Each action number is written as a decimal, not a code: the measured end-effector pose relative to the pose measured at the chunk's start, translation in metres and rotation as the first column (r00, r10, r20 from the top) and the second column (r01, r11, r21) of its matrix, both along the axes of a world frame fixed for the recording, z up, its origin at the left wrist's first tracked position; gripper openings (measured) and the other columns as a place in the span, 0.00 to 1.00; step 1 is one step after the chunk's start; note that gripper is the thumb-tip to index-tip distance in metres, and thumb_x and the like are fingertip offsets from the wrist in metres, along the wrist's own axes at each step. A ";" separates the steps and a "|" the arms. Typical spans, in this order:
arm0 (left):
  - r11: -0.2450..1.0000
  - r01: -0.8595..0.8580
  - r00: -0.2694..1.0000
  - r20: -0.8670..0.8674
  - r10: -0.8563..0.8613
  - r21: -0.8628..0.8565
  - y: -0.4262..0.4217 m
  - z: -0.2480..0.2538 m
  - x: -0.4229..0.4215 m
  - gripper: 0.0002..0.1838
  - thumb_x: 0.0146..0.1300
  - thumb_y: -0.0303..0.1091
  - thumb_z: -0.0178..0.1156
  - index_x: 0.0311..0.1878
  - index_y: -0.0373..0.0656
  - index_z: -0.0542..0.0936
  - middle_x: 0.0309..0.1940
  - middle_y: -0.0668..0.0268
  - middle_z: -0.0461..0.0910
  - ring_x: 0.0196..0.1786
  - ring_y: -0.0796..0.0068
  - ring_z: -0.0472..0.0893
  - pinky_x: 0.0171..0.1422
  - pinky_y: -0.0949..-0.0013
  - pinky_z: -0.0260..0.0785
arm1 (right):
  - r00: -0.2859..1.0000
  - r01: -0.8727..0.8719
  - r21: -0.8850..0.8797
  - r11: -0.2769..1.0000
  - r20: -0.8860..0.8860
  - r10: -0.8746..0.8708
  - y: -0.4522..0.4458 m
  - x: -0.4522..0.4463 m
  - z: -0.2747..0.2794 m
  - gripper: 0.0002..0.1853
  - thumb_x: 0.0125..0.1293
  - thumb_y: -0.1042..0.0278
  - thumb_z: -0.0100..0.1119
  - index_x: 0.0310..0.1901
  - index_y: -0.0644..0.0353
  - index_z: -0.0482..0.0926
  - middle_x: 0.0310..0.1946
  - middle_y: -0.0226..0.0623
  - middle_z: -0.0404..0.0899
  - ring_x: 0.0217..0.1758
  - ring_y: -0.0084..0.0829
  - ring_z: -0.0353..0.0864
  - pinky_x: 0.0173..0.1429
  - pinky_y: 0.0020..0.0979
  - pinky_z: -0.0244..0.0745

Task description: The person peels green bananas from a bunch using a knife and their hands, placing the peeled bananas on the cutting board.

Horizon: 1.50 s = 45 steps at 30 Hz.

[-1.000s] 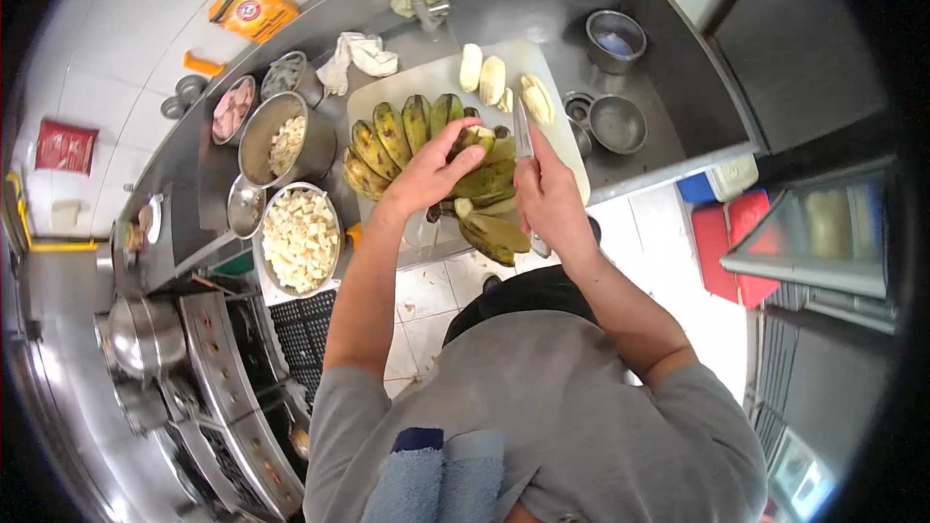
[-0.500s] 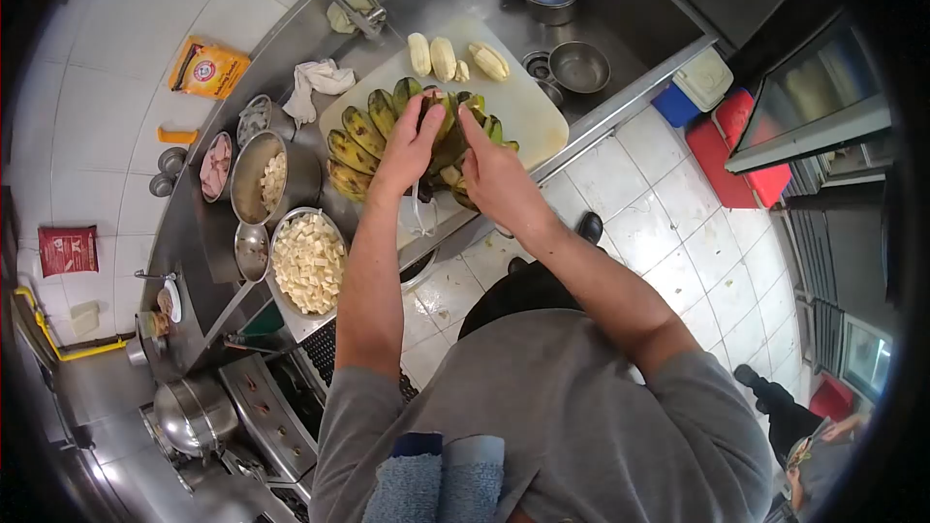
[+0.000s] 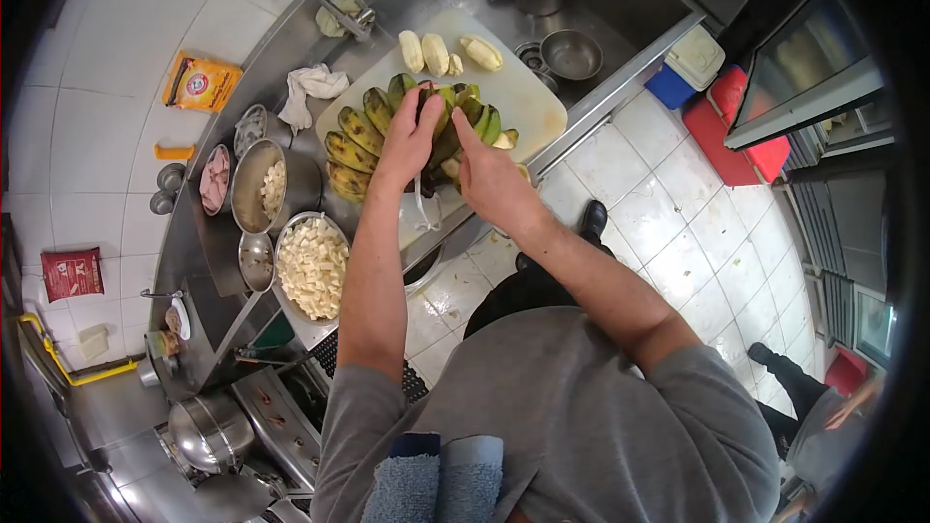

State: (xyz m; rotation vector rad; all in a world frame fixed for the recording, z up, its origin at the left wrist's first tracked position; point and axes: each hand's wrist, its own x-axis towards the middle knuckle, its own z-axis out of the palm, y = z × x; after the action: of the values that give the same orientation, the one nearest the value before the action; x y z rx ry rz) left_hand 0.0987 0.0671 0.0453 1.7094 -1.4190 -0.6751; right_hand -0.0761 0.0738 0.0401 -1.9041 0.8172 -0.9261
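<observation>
A large bunch of green-yellow, dark-spotted bananas [image 3: 360, 129] lies across the white cutting board [image 3: 536, 108]. My left hand [image 3: 412, 140] grips the middle of the bunch, thumb raised and fingers partly hidden among the bananas. Close beside it, my right hand [image 3: 496, 179] is curled with its index finger stretched along the bananas. Whatever is in that right hand is hidden from above. Several peeled bananas [image 3: 435, 53] rest at the far side of the board. A thin, pale, see-through strip [image 3: 426, 213] hangs below my left wrist near the board's front edge.
To the left stand a bowl of cut pale cubes [image 3: 312, 266], a deep pot [image 3: 296, 179] and a bowl of pinkish pieces [image 3: 215, 179]. A white cloth [image 3: 312, 89] lies beside the board. Metal bowls [image 3: 572, 55] sit in the sink under the faucet. Another person [image 3: 823, 426] is at lower right.
The whole view has shifted slightly. Both hands stay at the bunch, my right index finger still against the bananas. The other person at lower right has changed posture.
</observation>
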 end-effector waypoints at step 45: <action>0.974 -0.015 0.960 -0.277 -0.050 -0.228 -0.001 -0.023 0.005 0.20 0.70 0.35 0.62 0.61 0.35 0.72 0.50 0.63 0.79 0.54 0.77 0.75 0.62 0.72 0.67 | 0.984 -0.075 0.527 0.847 -0.099 0.148 -0.028 -0.067 0.027 0.23 0.65 0.68 0.62 0.60 0.66 0.73 0.23 0.38 0.79 0.21 0.26 0.79 0.23 0.31 0.71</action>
State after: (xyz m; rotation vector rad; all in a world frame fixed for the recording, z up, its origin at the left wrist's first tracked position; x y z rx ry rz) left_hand 0.1040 0.0664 0.0227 1.3642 -1.2593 -0.7047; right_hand -0.1432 0.0458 0.0675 -1.5204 0.9175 -0.4386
